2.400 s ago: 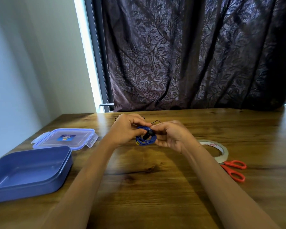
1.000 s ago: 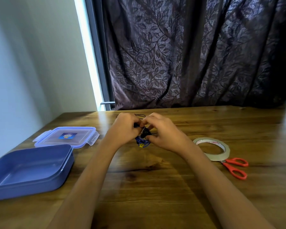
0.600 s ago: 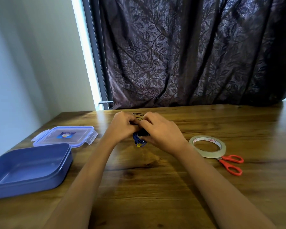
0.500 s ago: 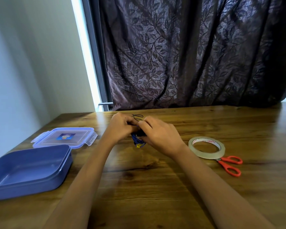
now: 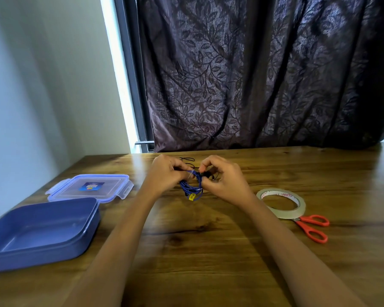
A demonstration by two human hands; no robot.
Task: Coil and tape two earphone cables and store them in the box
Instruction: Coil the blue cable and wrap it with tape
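Far left, the open box (image 5: pixel 42 258) sits near the bench (image 5: pixel 208 251) edge, with the lid (image 5: pixel 89 188) just behind it. In the centre, the left hand (image 5: pixel 166 173) has its grip pinched tight on the blue cable (image 5: pixel 192 188) coil. The right hand (image 5: pixel 224 180) pinches the coil's top. Bare wood lies open in front. On the right lies the tape (image 5: pixel 284 212), with the scissors (image 5: pixel 313 227) touching it.

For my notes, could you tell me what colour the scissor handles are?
Orange-red scissor handles, clearest in the head view.
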